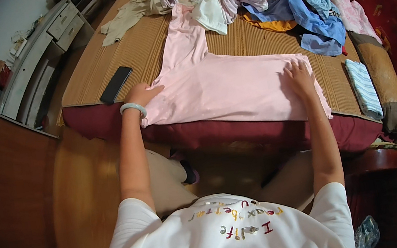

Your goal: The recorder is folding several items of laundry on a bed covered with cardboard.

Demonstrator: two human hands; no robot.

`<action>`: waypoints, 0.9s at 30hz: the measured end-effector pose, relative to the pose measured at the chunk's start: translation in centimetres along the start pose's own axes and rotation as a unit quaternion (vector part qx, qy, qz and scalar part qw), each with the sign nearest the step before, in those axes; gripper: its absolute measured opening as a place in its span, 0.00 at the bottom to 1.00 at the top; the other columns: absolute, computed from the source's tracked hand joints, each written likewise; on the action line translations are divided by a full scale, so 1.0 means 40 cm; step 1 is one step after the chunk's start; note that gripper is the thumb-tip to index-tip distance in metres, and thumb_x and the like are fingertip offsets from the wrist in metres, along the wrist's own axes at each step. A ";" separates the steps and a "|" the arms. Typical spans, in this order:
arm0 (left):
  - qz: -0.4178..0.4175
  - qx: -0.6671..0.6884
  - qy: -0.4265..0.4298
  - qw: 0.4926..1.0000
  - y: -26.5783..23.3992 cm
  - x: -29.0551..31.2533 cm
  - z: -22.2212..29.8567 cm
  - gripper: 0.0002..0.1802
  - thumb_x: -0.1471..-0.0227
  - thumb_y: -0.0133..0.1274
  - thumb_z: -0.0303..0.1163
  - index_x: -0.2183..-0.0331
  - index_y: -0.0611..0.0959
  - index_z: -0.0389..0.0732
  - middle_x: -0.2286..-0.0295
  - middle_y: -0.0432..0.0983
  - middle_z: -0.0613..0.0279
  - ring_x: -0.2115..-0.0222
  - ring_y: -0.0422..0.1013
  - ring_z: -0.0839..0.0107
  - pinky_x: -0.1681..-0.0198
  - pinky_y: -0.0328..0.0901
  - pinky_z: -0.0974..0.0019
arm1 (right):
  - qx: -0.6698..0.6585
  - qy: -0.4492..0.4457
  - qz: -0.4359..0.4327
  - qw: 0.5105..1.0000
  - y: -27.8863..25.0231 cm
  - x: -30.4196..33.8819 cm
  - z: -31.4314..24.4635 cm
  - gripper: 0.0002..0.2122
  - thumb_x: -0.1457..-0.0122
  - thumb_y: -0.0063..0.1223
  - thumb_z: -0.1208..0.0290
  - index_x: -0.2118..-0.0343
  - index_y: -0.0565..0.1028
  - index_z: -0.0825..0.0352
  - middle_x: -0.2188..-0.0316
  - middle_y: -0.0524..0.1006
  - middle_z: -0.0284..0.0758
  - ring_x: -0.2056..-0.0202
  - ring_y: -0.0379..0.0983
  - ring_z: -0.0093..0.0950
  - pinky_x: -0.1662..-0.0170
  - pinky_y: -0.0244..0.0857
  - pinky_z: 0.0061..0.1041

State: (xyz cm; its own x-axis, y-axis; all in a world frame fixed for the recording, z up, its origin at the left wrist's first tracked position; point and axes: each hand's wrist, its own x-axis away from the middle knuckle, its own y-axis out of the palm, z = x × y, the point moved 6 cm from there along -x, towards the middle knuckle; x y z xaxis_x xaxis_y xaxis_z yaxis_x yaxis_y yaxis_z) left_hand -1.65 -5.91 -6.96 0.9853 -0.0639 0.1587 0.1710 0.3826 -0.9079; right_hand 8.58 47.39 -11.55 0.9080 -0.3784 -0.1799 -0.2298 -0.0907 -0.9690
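Observation:
A pale pink long-sleeved top (234,84) lies folded in half along the bed's near edge, its sleeve stretching away from me on the left. My left hand (143,94) rests on the top's left end near the shoulder, fingers stretched over the cloth. A pale bangle circles that wrist. On the right, my right hand (299,78) lies flat on the top near its other end, fingers spread. Part of the top's front edge hangs at the mattress edge. Neither hand lifts the cloth.
A black phone (116,84) lies left of the top. Behind it are beige clothing (136,16), white clothing (211,9) and blue clothing (318,25). A folded striped cloth (363,88) sits at the right beside a brown cushion (382,77). A desk (36,62) stands at left.

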 end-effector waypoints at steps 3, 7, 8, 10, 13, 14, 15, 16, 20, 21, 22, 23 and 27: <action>0.071 0.012 0.041 0.997 0.006 -0.006 -0.004 0.30 0.56 0.61 0.58 0.66 0.81 0.37 0.68 0.80 0.47 0.66 0.76 0.53 0.61 0.68 0.56 | -0.045 -0.110 -0.020 0.993 -0.003 0.041 -0.120 0.30 0.36 0.41 0.46 0.37 0.62 0.59 0.34 0.58 0.43 0.33 0.51 0.40 0.36 0.41 0.61; 0.173 0.035 0.044 0.983 0.007 -0.025 -0.033 0.29 0.55 0.61 0.58 0.68 0.82 0.38 0.69 0.80 0.48 0.67 0.75 0.52 0.63 0.67 0.54 | -0.066 -0.175 -0.048 0.981 0.002 0.125 -0.191 0.29 0.37 0.43 0.48 0.36 0.62 0.59 0.34 0.57 0.44 0.34 0.53 0.41 0.35 0.41 0.55; 0.167 0.029 0.055 0.984 0.008 -0.033 -0.028 0.29 0.55 0.61 0.58 0.69 0.82 0.38 0.69 0.80 0.48 0.67 0.75 0.51 0.63 0.67 0.54 | -0.060 -0.169 -0.050 0.983 0.001 0.131 -0.166 0.29 0.37 0.43 0.48 0.36 0.62 0.59 0.34 0.57 0.44 0.34 0.53 0.41 0.35 0.41 0.55; 0.158 0.027 0.068 0.985 0.005 -0.039 -0.029 0.29 0.54 0.60 0.58 0.69 0.82 0.39 0.69 0.80 0.49 0.68 0.75 0.51 0.64 0.67 0.54 | -0.032 -0.139 -0.028 0.989 -0.001 0.129 -0.073 0.29 0.37 0.44 0.49 0.36 0.61 0.58 0.34 0.57 0.44 0.33 0.51 0.40 0.33 0.42 0.50; 0.151 -0.003 0.059 0.987 0.008 -0.040 -0.019 0.30 0.56 0.61 0.60 0.68 0.82 0.40 0.69 0.80 0.50 0.68 0.76 0.52 0.64 0.68 0.54 | 0.020 -0.049 -0.017 0.998 -0.007 0.132 0.108 0.31 0.36 0.37 0.44 0.35 0.60 0.57 0.33 0.55 0.42 0.32 0.50 0.38 0.33 0.41 0.48; 0.148 -0.003 0.060 0.987 0.003 -0.035 -0.026 0.30 0.56 0.61 0.60 0.68 0.82 0.40 0.69 0.80 0.50 0.68 0.76 0.52 0.64 0.68 0.54 | 0.018 -0.017 -0.020 0.999 -0.012 0.138 0.145 0.31 0.36 0.36 0.43 0.35 0.60 0.57 0.33 0.55 0.42 0.32 0.50 0.38 0.33 0.41 0.48; 0.161 -0.014 0.059 0.985 0.003 -0.034 -0.022 0.30 0.56 0.61 0.61 0.68 0.83 0.40 0.70 0.80 0.50 0.68 0.76 0.52 0.64 0.68 0.54 | 0.060 -0.018 -0.012 0.998 -0.017 0.139 0.177 0.31 0.36 0.35 0.42 0.35 0.60 0.57 0.33 0.56 0.41 0.32 0.50 0.38 0.33 0.40 0.49; 0.174 -0.026 0.059 0.983 0.002 -0.033 -0.015 0.30 0.56 0.60 0.61 0.67 0.83 0.41 0.70 0.80 0.50 0.69 0.76 0.52 0.64 0.68 0.53 | 0.066 -0.011 -0.012 0.998 -0.016 0.143 0.209 0.31 0.36 0.35 0.42 0.35 0.60 0.57 0.33 0.56 0.41 0.32 0.50 0.38 0.33 0.40 0.49; 0.325 -0.104 0.141 0.929 -0.024 0.039 0.032 0.24 0.53 0.62 0.52 0.65 0.83 0.40 0.66 0.78 0.51 0.62 0.73 0.51 0.59 0.67 0.53 | 0.061 -0.003 0.032 0.998 -0.052 0.161 0.164 0.28 0.36 0.43 0.48 0.38 0.64 0.58 0.37 0.61 0.44 0.34 0.54 0.41 0.37 0.44 0.58; 0.340 -0.094 0.180 0.918 -0.018 0.074 0.081 0.20 0.53 0.63 0.46 0.65 0.83 0.39 0.64 0.76 0.52 0.59 0.70 0.51 0.56 0.65 0.53 | 0.033 -0.042 0.071 0.996 -0.069 0.171 0.137 0.26 0.37 0.44 0.50 0.39 0.65 0.58 0.38 0.63 0.45 0.35 0.54 0.41 0.38 0.45 0.59; 0.337 -0.092 0.191 0.917 -0.014 0.106 0.113 0.20 0.53 0.63 0.46 0.65 0.83 0.39 0.64 0.76 0.52 0.59 0.70 0.51 0.56 0.65 0.53 | 0.004 -0.083 0.112 0.990 -0.089 0.184 0.082 0.25 0.37 0.46 0.51 0.40 0.66 0.58 0.39 0.64 0.45 0.35 0.54 0.41 0.39 0.46 0.60; 0.329 -0.068 0.251 0.908 0.007 0.139 0.168 0.20 0.54 0.63 0.45 0.65 0.82 0.39 0.64 0.76 0.53 0.60 0.69 0.52 0.55 0.65 0.53 | -0.007 -0.165 0.148 0.975 -0.092 0.206 0.038 0.24 0.37 0.46 0.53 0.41 0.67 0.57 0.40 0.65 0.44 0.35 0.54 0.41 0.39 0.46 0.60; 0.207 -0.027 0.426 0.880 0.095 0.257 0.284 0.29 0.55 0.63 0.46 0.53 0.79 0.42 0.53 0.71 0.53 0.50 0.64 0.52 0.46 0.60 0.54 | -0.059 -0.316 0.023 0.947 -0.089 0.322 -0.291 0.26 0.38 0.48 0.50 0.40 0.66 0.55 0.39 0.65 0.38 0.34 0.53 0.37 0.35 0.45 0.54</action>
State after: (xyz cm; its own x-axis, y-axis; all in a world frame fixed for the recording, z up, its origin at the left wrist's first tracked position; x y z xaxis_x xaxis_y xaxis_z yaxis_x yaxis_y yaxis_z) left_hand 9.09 5.36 -4.38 0.6032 -0.6065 -0.5181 -0.2252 0.4936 -0.8400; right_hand 17.00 32.13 -8.44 0.9158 0.2383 -0.3233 -0.2785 -0.2032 -0.9387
